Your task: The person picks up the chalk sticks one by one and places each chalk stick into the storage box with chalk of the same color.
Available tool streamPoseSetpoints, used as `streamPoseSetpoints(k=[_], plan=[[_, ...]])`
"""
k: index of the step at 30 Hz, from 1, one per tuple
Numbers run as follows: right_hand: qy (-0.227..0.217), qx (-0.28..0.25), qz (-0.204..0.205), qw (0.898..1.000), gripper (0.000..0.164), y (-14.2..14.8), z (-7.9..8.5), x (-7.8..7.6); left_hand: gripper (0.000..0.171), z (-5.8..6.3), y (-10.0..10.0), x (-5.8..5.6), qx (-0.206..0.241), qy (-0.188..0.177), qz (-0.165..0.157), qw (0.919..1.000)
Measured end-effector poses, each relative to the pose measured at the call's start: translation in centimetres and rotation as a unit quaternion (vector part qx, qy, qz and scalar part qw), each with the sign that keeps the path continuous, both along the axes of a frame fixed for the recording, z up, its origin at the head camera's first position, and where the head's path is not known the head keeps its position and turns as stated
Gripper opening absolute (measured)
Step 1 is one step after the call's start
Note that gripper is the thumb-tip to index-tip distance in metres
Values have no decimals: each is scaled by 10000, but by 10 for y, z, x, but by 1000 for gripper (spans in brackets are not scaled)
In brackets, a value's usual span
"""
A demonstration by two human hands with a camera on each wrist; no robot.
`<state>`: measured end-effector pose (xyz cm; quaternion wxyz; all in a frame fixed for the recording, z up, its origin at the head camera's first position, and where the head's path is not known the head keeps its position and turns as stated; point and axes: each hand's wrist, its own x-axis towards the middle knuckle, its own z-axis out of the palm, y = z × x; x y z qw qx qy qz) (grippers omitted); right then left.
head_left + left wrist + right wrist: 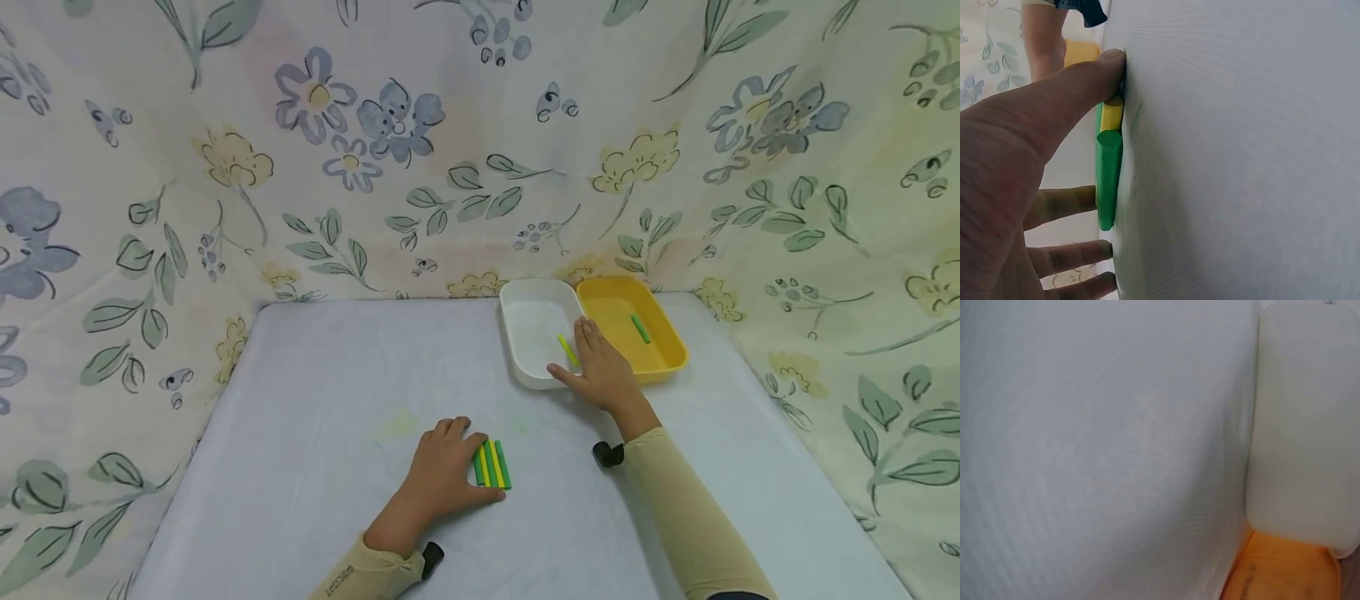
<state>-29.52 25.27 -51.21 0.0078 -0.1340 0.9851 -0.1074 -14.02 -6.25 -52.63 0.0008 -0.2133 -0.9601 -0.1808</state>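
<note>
In the head view, several green and yellow sticks (492,464) lie side by side in a row on the white cloth. My left hand (442,468) rests beside the row, thumb near its close end and forefinger at its far end. The left wrist view shows a green stick (1109,178) between thumb and forefinger, with a yellow stick (1112,115) behind it. My right hand (603,371), its fingers straight, is over the right side of a white tray (528,373). A yellow stick (567,350) lies in that tray, next to the fingers; nothing shows in the hand.
A yellow-orange tray (660,364) touches the white tray on its right and holds one green stick (641,328). Floral cloth (465,108) hangs behind and at both sides of the white-covered table (322,375). Both wrists carry small black devices.
</note>
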Motion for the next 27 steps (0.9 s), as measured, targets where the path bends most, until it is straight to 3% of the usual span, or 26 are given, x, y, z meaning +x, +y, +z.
streamPoseSetpoints(k=[15, 22, 27], plan=[[1, 43, -38, 10000, 118, -1, -2, 0, 84, 1, -7, -6, 444, -60, 39, 9990], [-6, 20, -33, 10000, 119, 0, -2, 1, 84, 13, -12, -11, 683, -6, 135, 9976], [43, 47, -18, 10000, 121, 0, -1, 1, 85, 21, -15, -16, 603, 2, 324, 9977]])
